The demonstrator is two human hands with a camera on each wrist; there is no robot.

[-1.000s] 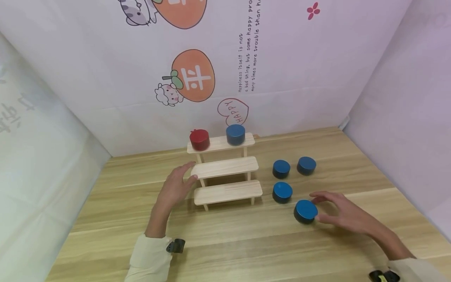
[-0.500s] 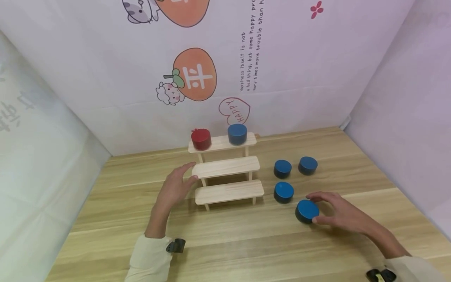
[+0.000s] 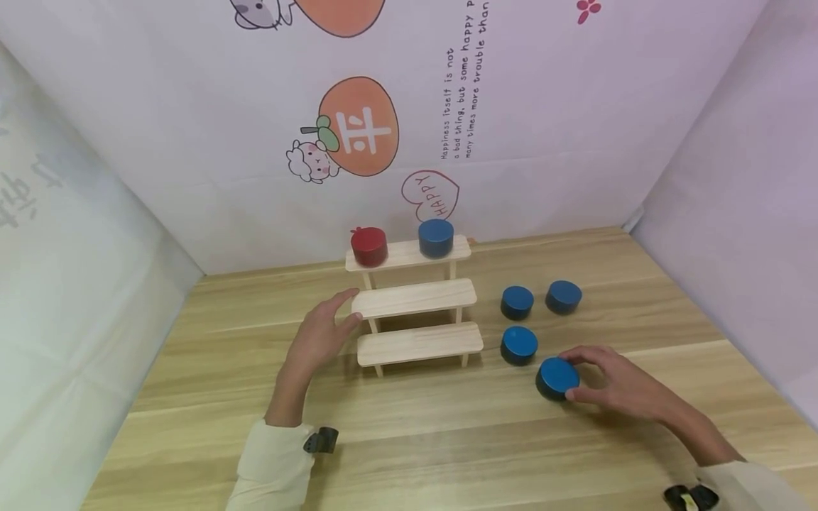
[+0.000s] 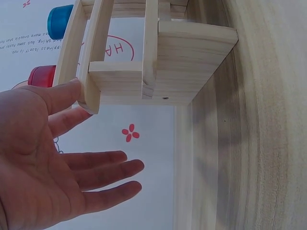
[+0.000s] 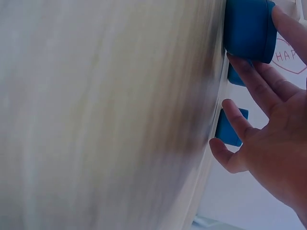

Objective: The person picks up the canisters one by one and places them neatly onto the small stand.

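Observation:
A three-step wooden display stand (image 3: 418, 343) stands on the table. My left hand (image 3: 317, 339) is at its left side, thumb and index finger pinching the end of the middle step; the other fingers stretch free in the left wrist view. A red round tin (image 3: 369, 248) and a blue one sit on the top step. On the right, my right hand (image 3: 623, 383) holds the nearest blue round tin (image 3: 557, 377) by its side. The thumb is at its near side and the index finger at its far side. In the right wrist view that tin (image 5: 247, 28) shows a lid seam.
Several more blue tins stand right of the stand: one close to the held tin (image 3: 519, 345), two farther back, such as the rightmost tin (image 3: 564, 297). A printed white cloth (image 3: 543, 106) hangs behind the wood-grain table (image 3: 409, 440), with cloth walls at both sides.
My right hand has come in to the left, thumb and index finger now up against the blue tin. The left hand keeps its place at the stand. The head view has shifted slightly.

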